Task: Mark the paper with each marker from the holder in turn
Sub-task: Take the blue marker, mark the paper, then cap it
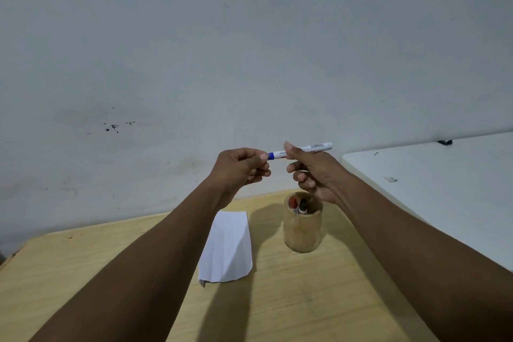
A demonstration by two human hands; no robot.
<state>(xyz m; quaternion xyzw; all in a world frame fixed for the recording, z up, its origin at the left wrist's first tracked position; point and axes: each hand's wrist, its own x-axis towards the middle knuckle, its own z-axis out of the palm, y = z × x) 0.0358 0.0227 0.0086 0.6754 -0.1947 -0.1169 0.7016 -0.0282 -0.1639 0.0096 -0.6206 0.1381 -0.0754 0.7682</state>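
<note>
Both hands are raised above the tabletop, holding one blue marker level between them. The left hand has its fingers pinched closed on the blue capped end, while the right hand grips the white barrel between thumb and forefinger, its other fingers curled loosely below. The barrel's far end, printed with a barcode, sticks out past the right hand's fingers toward the right.

Directly beneath the right hand's fingers stands the round wooden holder, upright on the tabletop; a red marker and a black marker poke up inside it, side by side. The paper, a white sheet with a slight curl and a folded near corner, lies flat below the left hand's fingers, just beside the holder on its left and not touching it. No marks show on the sheet. A pale second table sits off to the right of the right hand.
</note>
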